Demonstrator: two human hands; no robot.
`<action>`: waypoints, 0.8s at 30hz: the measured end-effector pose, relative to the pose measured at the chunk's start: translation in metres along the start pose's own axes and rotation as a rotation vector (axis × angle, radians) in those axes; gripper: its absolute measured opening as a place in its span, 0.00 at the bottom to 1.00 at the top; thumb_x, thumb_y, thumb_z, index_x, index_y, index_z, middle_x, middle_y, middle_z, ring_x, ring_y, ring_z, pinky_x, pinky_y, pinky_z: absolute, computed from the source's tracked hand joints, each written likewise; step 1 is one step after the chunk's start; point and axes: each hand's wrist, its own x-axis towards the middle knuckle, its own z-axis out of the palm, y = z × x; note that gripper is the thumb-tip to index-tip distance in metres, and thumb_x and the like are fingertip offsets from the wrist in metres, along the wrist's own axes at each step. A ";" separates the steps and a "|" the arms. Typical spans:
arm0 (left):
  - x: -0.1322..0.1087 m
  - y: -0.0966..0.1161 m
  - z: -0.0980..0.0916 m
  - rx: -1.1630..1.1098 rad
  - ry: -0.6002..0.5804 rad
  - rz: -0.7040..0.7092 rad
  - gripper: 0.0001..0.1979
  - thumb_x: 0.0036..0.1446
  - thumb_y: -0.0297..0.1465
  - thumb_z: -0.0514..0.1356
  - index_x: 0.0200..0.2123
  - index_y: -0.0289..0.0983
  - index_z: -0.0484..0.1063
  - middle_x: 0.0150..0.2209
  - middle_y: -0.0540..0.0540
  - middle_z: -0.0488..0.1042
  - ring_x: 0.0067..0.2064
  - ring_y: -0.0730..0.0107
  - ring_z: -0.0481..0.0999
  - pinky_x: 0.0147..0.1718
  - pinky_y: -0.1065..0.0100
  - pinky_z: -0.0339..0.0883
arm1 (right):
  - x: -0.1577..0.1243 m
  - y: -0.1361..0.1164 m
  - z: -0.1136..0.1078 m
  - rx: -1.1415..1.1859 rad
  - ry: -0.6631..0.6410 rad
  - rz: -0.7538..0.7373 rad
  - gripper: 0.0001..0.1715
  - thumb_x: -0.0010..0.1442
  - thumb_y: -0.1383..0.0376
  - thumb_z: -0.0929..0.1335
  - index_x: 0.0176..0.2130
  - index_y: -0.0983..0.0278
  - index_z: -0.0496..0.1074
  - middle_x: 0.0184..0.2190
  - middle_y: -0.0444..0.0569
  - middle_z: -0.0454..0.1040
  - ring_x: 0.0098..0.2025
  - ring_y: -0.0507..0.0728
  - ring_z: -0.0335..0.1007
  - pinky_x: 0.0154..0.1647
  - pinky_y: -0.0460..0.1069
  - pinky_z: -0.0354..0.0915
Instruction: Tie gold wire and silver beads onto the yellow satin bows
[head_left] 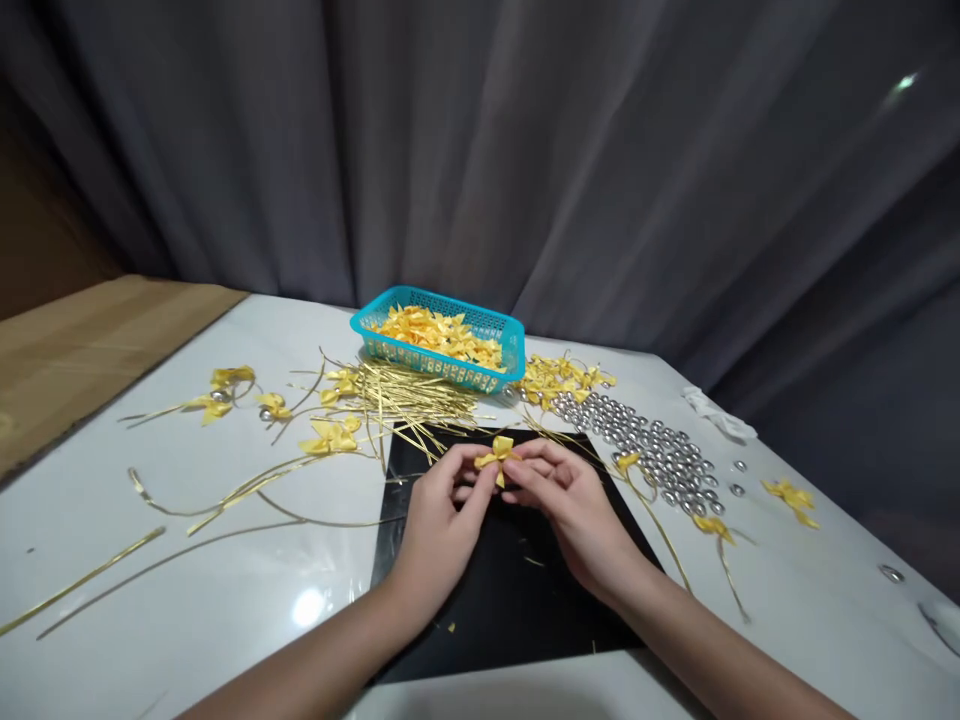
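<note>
Between both hands is a small yellow ribbon bow (pixel 502 450), held up over the black mat (pixel 510 620). My left hand (pixel 457 490) pinches its left side with thumb and fingers. On the bow's right side, my right hand (pixel 562 490) closes with thumb and index finger. The remaining fingertips are partly hidden behind the bow. Just beyond the mat lies a pile of gold twist ties (pixel 412 395), some of them reaching over the mat's far edge.
A turquoise basket (pixel 517 360) of yellow bows stands at the back. Silver oval beads (pixel 660 450) spread to the right beside loose yellow bows (pixel 562 378). Bows with gold ties (pixel 330 437) and long gold strands (pixel 217 510) lie left. White tissue (pixel 720 415) sits far right.
</note>
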 end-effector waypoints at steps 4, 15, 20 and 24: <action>0.001 -0.001 0.002 0.002 -0.173 -0.130 0.08 0.53 0.33 0.60 0.36 0.35 0.69 0.28 0.50 0.72 0.31 0.73 0.72 0.31 0.72 0.67 | -0.011 0.008 -0.022 -0.155 -0.004 -0.163 0.26 0.54 0.56 0.69 0.51 0.59 0.63 0.36 0.46 0.71 0.29 0.48 0.70 0.33 0.45 0.70; 0.001 0.004 -0.001 0.097 -0.347 -0.212 0.07 0.54 0.34 0.58 0.34 0.36 0.67 0.25 0.52 0.70 0.29 0.75 0.71 0.28 0.75 0.64 | -0.011 -0.005 -0.053 -0.584 -0.254 -0.187 0.06 0.57 0.64 0.67 0.35 0.65 0.70 0.29 0.46 0.73 0.28 0.49 0.70 0.29 0.43 0.67; 0.006 0.005 -0.008 0.401 -0.487 -0.103 0.09 0.57 0.35 0.55 0.32 0.36 0.70 0.28 0.50 0.72 0.29 0.74 0.70 0.26 0.75 0.62 | -0.012 -0.010 -0.057 -0.665 -0.336 -0.112 0.06 0.58 0.63 0.66 0.32 0.65 0.68 0.24 0.44 0.72 0.25 0.48 0.69 0.26 0.42 0.64; 0.010 0.004 -0.014 0.543 -0.590 0.022 0.09 0.59 0.36 0.53 0.34 0.37 0.70 0.29 0.50 0.73 0.29 0.74 0.70 0.26 0.75 0.62 | -0.012 -0.010 -0.058 -0.746 -0.345 -0.088 0.07 0.59 0.63 0.65 0.32 0.65 0.68 0.18 0.40 0.65 0.17 0.45 0.58 0.18 0.40 0.52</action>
